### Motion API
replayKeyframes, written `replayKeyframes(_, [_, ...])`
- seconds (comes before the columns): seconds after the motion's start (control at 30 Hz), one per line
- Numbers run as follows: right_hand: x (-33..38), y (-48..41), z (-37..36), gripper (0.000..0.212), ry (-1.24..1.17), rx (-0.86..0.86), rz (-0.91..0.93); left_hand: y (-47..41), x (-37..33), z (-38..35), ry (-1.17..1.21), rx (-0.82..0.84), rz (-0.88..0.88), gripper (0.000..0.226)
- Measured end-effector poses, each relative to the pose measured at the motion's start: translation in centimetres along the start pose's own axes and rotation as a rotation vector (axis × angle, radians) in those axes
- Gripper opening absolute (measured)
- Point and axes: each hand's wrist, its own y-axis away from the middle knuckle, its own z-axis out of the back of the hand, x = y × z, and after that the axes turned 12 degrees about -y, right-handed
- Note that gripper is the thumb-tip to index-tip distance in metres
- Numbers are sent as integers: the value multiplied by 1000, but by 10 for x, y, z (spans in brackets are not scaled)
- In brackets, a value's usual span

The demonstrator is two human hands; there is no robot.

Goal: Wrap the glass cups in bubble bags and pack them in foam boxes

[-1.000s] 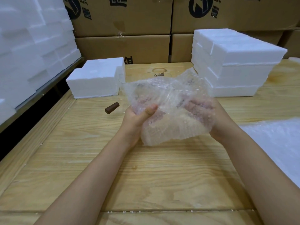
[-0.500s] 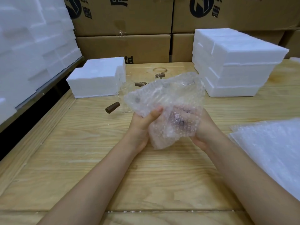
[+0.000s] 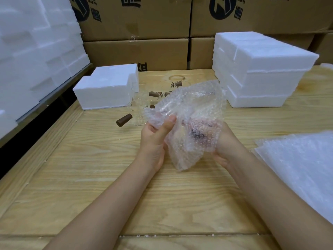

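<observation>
I hold a clear bubble bag [image 3: 194, 112] above the middle of the wooden table [image 3: 90, 177]. A cup with a dark handle [image 3: 198, 132] shows dimly through the bag. My left hand [image 3: 155, 139] pinches the bag's left edge with the thumb on top. My right hand [image 3: 225, 145] grips the wrapped cup from the right, its fingers hidden behind the bag. Several bare glass cups [image 3: 138, 112] with brown handles [image 3: 124, 120] stand behind the bag. A foam box [image 3: 106, 89] sits at the back left.
A stack of foam boxes [image 3: 261, 69] stands at the back right. Loose bubble bags [image 3: 302, 170] lie at the right edge. More foam blocks [image 3: 32, 51] pile up on the left, and cardboard cartons [image 3: 137, 29] line the back.
The bag has been folded in around the cup, from a wide spread sheet to a narrower bundle. Both hands have come closer together. The cups behind the bag have come into view.
</observation>
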Motion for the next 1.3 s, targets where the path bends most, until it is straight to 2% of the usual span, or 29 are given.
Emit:
replayKeyframes(0.07, [-1, 0, -1, 15, 86, -2, -10, -1, 2, 0, -7, -9, -37, 50])
replayKeyframes(0.13, [-1, 0, -2, 13, 171, -7, 10, -1, 1, -1, -12, -15, -62, 89])
replayKeyframes(0.17, [0, 1, -2, 15, 211, 3, 29, -1, 1, -1, -10, -17, -68, 103])
replayKeyframes(0.2, [1, 2, -3, 17, 246, 26, 50, 0, 2, -2, -13, -22, -78, 106])
replayKeyframes(0.3, [3, 3, -4, 18, 282, 78, 88, 2, 1, -5, -35, -45, -92, 90])
replayKeyframes(0.43, [5, 0, 1, 14, 275, 21, 86, 0, -6, 0, -34, -4, -89, 98])
replayKeyframes(0.57, [10, 0, 9, 25, 282, 56, 33, -3, -10, 10, -97, -15, -78, 57])
replayKeyframes(0.63, [12, 1, 11, 26, 298, 100, 2, -2, -12, 11, -147, -17, -92, 55])
replayKeyframes(0.73, [12, 2, 12, 27, 305, 114, -48, -1, -14, 12, -258, -27, -169, 54])
replayKeyframes(0.87, [13, 4, 12, 39, 368, 161, -48, -2, -15, 13, -404, -13, -292, 37])
replayKeyframes(1.0, [12, 4, 9, 14, 442, 217, -66, -3, -18, 15, -515, 22, -374, 32])
replayKeyframes(1.07, [11, 5, 6, 12, 472, 224, -64, -3, -19, 16, -534, 30, -377, 31])
replayKeyframes(1.17, [14, 8, 4, 25, 475, 232, -32, -4, -20, 17, -527, 50, -391, 29])
replayKeyframes(1.3, [16, 6, 2, 16, 632, 199, 19, -7, -22, 17, -387, 60, -400, 17])
